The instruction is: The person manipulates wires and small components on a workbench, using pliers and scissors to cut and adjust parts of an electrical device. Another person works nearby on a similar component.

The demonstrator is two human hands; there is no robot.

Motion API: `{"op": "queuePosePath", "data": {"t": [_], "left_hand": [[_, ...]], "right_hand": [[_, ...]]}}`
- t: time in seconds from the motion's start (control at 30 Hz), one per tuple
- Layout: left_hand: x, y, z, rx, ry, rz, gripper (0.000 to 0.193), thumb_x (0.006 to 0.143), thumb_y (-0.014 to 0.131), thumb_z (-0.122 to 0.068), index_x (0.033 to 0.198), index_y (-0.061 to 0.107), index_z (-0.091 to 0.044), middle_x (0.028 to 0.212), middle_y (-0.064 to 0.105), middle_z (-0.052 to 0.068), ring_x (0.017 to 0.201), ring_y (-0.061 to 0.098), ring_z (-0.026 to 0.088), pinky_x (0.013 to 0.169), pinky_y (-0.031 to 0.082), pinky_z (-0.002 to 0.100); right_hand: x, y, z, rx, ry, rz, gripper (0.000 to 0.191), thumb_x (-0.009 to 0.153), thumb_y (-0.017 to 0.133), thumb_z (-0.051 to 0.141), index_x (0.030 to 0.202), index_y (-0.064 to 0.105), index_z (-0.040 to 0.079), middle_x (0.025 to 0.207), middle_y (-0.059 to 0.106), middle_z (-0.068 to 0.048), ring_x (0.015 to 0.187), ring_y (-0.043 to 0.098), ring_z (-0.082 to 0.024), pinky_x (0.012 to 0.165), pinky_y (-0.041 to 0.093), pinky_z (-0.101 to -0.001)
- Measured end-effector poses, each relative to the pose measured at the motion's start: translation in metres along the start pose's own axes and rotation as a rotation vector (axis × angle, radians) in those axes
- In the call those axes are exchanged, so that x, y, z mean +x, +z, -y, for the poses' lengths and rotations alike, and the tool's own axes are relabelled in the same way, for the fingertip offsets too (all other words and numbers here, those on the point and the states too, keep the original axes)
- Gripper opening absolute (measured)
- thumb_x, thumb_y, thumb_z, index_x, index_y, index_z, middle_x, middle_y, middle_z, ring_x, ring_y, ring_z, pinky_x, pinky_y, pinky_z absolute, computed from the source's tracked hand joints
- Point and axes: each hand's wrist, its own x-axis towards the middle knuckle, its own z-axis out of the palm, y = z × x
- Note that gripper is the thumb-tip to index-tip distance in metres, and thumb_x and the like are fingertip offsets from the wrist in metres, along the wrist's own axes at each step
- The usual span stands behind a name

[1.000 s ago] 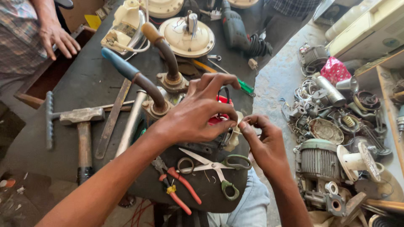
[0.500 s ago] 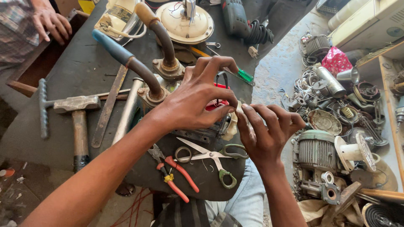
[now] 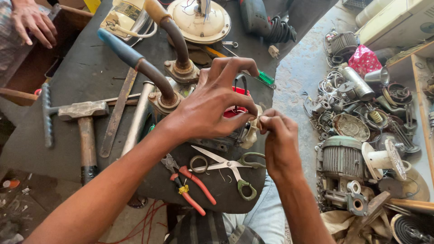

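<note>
Since half a second ago the right hand point(image 3: 278, 142) has curled from spread fingers into a tight pinch and now meets the left hand point(image 3: 212, 106) fingertip to fingertip, so the fiddly bit of the wire work looks properly underway. Both hands pinch closed on a thin wire point(image 3: 257, 118) just over the cream-and-red motor part point(image 3: 246, 131) in the middle of the dark bench point(image 3: 81, 72), though I can't tell who grips harder. Scissors point(image 3: 226, 165) and red pliers point(image 3: 190, 183) lie untouched on the near side, hammer point(image 3: 81, 122) off left.
</note>
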Motion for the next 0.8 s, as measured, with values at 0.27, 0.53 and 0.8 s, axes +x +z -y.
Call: {"op": "queuePosePath", "data": {"t": [0.27, 0.53, 0.8], "left_hand": [[0.000, 0.001, 0.002, -0.012, -0.007, -0.021, 0.011, 0.083, 0.081, -0.029, 0.088, 0.079, -0.020, 0.138, 0.042, 0.008, 0.137, 0.033, 0.033, 0.109, 0.032, 0.058], [0.000, 0.002, 0.003, -0.016, -0.042, -0.002, 0.012, 0.084, 0.081, -0.030, 0.089, 0.079, -0.019, 0.135, 0.043, 0.009, 0.134, 0.036, 0.033, 0.107, 0.033, 0.058], [0.000, 0.002, 0.002, -0.009, -0.019, -0.010, 0.012, 0.083, 0.081, -0.029, 0.090, 0.079, -0.019, 0.136, 0.041, 0.009, 0.135, 0.034, 0.033, 0.107, 0.033, 0.059]], "right_hand": [[-0.020, -0.002, 0.020, -0.915, -0.556, -0.081, 0.017, 0.092, 0.068, 0.012, 0.108, 0.069, 0.007, 0.098, 0.067, -0.005, 0.095, 0.060, -0.017, 0.095, 0.041, -0.0336], [-0.021, 0.009, 0.020, -1.226, -0.996, -0.182, 0.020, 0.097, 0.081, 0.015, 0.115, 0.071, 0.011, 0.113, 0.066, -0.003, 0.112, 0.057, -0.025, 0.104, 0.031, -0.0430], [-0.006, 0.001, -0.001, -0.428, -0.286, -0.026, 0.010, 0.099, 0.071, 0.015, 0.098, 0.069, 0.006, 0.091, 0.063, -0.002, 0.090, 0.053, -0.015, 0.085, 0.039, -0.0291]]}}
